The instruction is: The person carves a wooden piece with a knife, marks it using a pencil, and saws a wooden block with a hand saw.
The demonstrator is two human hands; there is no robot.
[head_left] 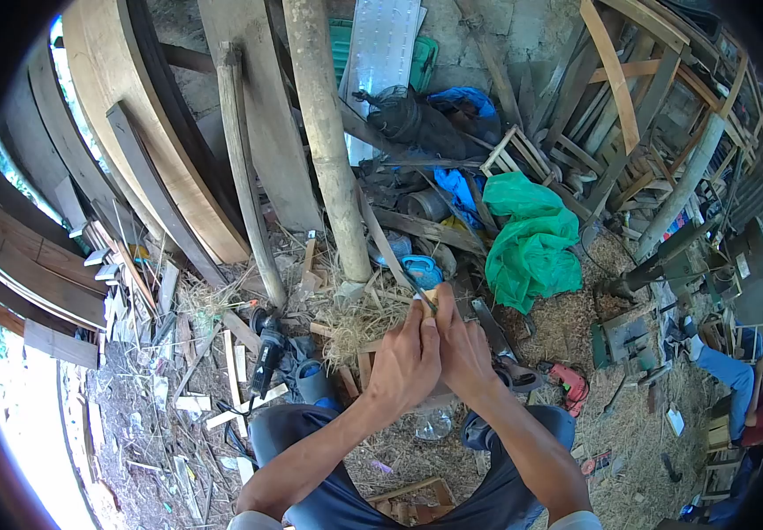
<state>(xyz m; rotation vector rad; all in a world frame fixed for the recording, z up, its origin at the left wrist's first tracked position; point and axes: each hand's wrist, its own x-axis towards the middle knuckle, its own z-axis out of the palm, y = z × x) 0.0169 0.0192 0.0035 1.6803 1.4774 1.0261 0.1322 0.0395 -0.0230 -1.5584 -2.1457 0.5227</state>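
Note:
My left hand [406, 355] and my right hand [468, 352] meet in front of me, above the ground between my knees. Both are closed, with their thumbs side by side. A small light-coloured piece of wood [431, 299] shows at the fingertips, mostly covered by my right fingers. Against it lies a thin dark blade-like strip [418, 288], its lower end under my left fingers. Just beyond the hands is a bright blue object [422, 270] on the ground.
A black angle grinder [266, 358] lies left of my knees, a red power tool [569, 387] to the right. Green plastic sheeting [533, 237] is heaped ahead. Tall planks [143, 115] and a wooden post [328, 150] stand at left. Another person's leg [728, 375] shows at right.

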